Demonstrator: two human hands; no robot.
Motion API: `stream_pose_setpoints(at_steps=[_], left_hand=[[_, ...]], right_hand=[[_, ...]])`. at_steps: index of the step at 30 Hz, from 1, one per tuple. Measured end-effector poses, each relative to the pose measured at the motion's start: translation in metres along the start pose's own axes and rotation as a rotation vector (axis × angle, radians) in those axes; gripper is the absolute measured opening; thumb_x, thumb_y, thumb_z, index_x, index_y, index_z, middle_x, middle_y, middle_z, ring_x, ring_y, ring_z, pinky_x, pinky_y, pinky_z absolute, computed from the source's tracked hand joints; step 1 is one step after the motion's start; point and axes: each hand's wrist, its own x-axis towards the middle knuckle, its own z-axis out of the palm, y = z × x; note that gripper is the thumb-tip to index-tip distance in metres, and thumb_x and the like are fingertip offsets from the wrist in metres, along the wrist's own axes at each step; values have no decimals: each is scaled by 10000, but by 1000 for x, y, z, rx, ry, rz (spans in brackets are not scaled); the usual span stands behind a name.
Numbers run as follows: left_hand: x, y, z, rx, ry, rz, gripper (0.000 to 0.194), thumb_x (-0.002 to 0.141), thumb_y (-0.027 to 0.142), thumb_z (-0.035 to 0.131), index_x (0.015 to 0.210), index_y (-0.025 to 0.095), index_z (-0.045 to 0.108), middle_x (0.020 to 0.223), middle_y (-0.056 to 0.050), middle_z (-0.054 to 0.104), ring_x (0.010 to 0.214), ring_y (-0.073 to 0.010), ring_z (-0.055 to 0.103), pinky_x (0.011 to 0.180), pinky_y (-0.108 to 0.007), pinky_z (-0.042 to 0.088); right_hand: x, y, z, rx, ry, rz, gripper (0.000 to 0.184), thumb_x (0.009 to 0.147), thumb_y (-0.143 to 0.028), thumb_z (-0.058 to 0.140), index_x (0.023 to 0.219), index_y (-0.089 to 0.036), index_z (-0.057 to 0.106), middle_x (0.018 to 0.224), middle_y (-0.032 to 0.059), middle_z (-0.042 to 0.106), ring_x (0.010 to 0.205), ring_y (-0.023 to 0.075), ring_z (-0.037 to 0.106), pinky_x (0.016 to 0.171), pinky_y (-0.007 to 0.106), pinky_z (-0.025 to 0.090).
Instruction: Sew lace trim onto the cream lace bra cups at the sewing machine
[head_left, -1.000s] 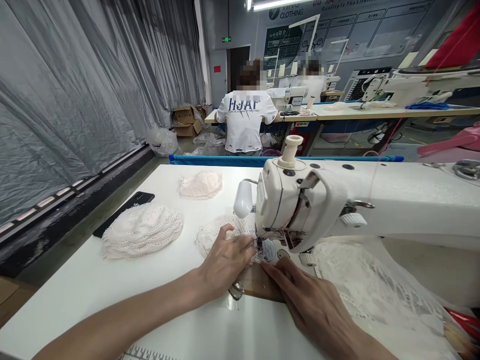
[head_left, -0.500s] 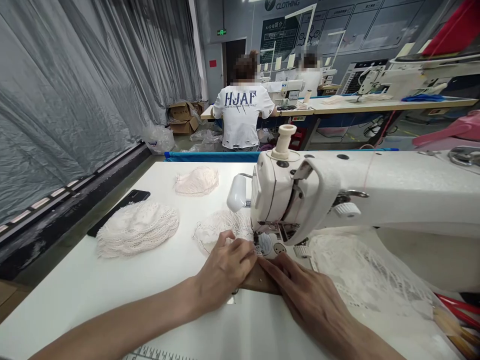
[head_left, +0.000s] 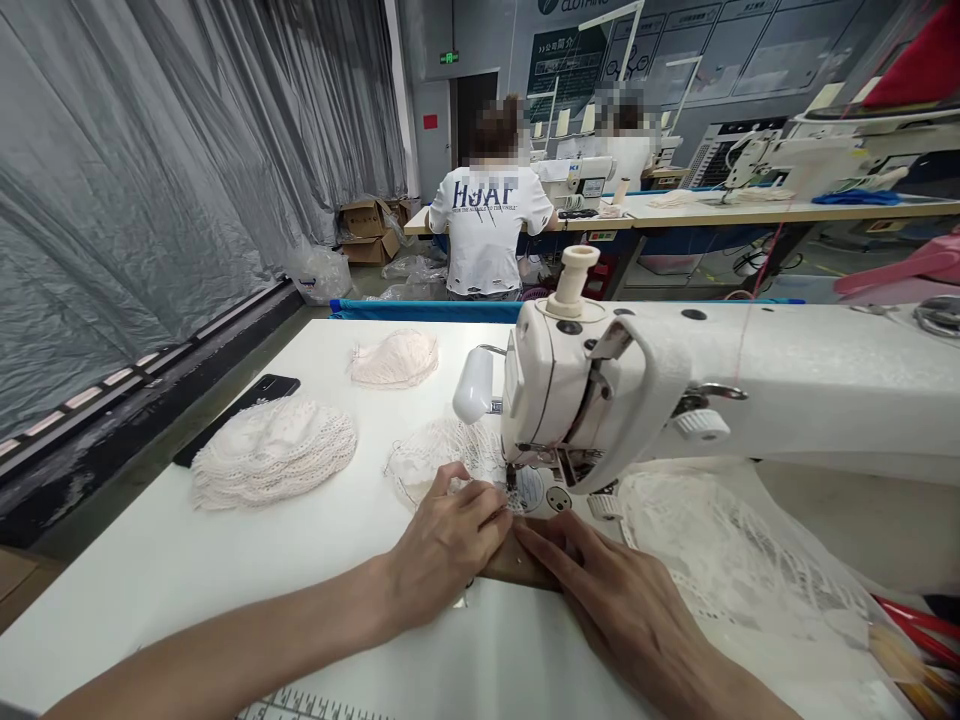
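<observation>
A white lace piece lies under the needle area of a white sewing machine. My left hand is closed on its near edge with curled fingers, just left of the presser foot. Beside it, my right hand has its fingers pressed together, the tips meeting the left fingertips in front of the foot. What those right fingertips pinch is hidden. Under both hands shows a brown plate. More white lace fabric lies right of the needle, beneath the machine arm.
Stacked lace pieces sit at the left, over a black phone. Another lace stack lies farther back. A ruler scale marks the near edge, and red-handled tools lie far right. A person sits ahead at another table.
The view has shifted slightly. Both hands stay by the presser foot, with only small finger movement; the lace piece looks almost unmoved.
</observation>
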Motion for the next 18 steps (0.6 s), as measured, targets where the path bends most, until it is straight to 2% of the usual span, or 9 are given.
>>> stream_pose_setpoints(at_steps=[8, 18], left_hand=[[1, -2, 0, 5, -20, 10, 195, 882, 44, 420, 965, 130, 574, 924, -40, 630, 864, -140, 567, 851, -367, 324], [2, -14, 7, -32, 19, 0, 253, 890, 21, 372, 1030, 136, 549, 1027, -46, 633, 926, -136, 572, 938, -385, 281]], right_hand=[[0, 0, 2, -36, 20, 0, 415, 848, -83, 321, 1208, -216, 479, 895, 66, 596, 620, 131, 587, 431, 194, 402], [2, 1, 2, -92, 28, -24, 411, 838, -56, 310, 1185, -178, 492, 915, 87, 614, 559, 127, 596, 396, 199, 407]])
